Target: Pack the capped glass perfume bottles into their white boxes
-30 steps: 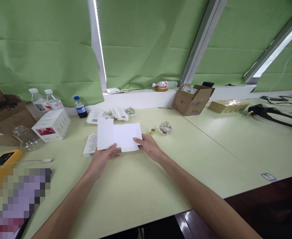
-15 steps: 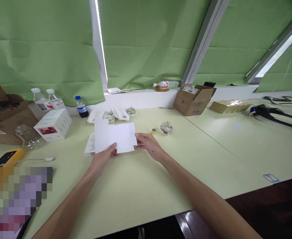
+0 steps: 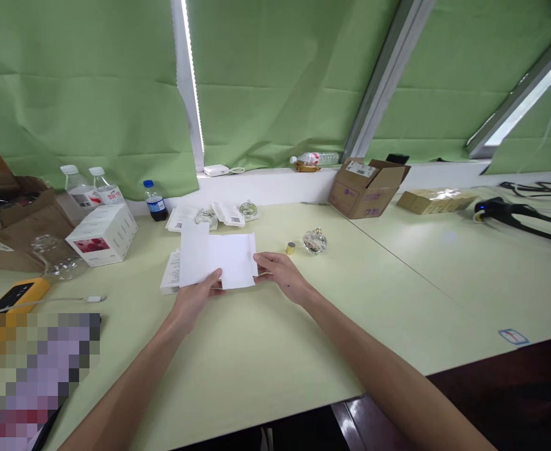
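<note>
A blank white folded card sheet (image 3: 237,258), with a tall flap on its left side, is held just above the table between both hands. My left hand (image 3: 198,298) pinches its lower edge, thumb on top and fingers underneath. At the right edge, my right hand (image 3: 281,274) is closed on the narrow side flap between thumb and fingers. Behind the sheet's left part lies a white printed box (image 3: 170,277), partly covered. To the right of the sheet, a gold cylindrical cap (image 3: 290,248) stands beside a round clear glass bottle (image 3: 314,242) that looks like a perfume bottle.
White packs with round glass bottles (image 3: 247,210) lie at the back. A white carton (image 3: 108,238), a blue-capped drink bottle (image 3: 155,202) and a clear jar (image 3: 59,260) are on the left. An open brown cardboard box (image 3: 362,191) and gold boxes (image 3: 435,202) stand back right.
The sheet's narrow right flap has tilted slightly under my right fingers. Both hands keep their hold in nearly the same place.
</note>
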`<state>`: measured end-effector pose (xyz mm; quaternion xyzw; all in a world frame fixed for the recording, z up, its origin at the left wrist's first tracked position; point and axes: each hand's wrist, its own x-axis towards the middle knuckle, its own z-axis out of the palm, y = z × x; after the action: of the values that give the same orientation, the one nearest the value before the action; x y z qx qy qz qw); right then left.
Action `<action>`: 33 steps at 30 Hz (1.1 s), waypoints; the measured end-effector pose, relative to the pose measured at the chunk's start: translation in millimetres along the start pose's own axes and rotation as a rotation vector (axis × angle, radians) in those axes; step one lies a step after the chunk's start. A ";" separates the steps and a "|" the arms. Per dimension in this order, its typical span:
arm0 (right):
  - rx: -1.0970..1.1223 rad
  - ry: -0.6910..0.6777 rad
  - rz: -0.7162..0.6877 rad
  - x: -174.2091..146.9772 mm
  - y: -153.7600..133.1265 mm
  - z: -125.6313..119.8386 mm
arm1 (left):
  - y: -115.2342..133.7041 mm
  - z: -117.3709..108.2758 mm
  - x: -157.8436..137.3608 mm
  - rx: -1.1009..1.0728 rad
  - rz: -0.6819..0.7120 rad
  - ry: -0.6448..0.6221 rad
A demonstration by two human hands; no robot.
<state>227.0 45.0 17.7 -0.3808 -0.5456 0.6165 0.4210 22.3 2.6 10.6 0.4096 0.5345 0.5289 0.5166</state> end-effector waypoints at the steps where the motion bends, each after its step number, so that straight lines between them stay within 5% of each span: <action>1: -0.003 -0.005 -0.002 0.0 -0.2 -0.5 | -0.6 -0.4 0.4 0.000 -0.003 -0.003; 12: -0.160 0.059 -0.117 6.7 7.9 -7.6 | 3.2 -3.8 2.1 -0.090 0.063 0.029; 24: -0.471 0.377 -0.279 9.2 3.7 -17.3 | 10.7 -12.1 9.3 -0.071 0.217 0.131; 28: -0.478 0.448 -0.289 9.0 1.3 -21.1 | 9.7 -12.9 9.7 -0.056 0.234 0.053; 33: -0.335 0.382 -0.281 11.9 3.7 -27.0 | 8.9 -14.3 9.9 -0.036 0.241 -0.006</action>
<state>247.5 65.5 10.9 -0.4750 -0.5980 0.3707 0.5286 6.0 11.2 16.9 0.4631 0.4703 0.5955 0.4579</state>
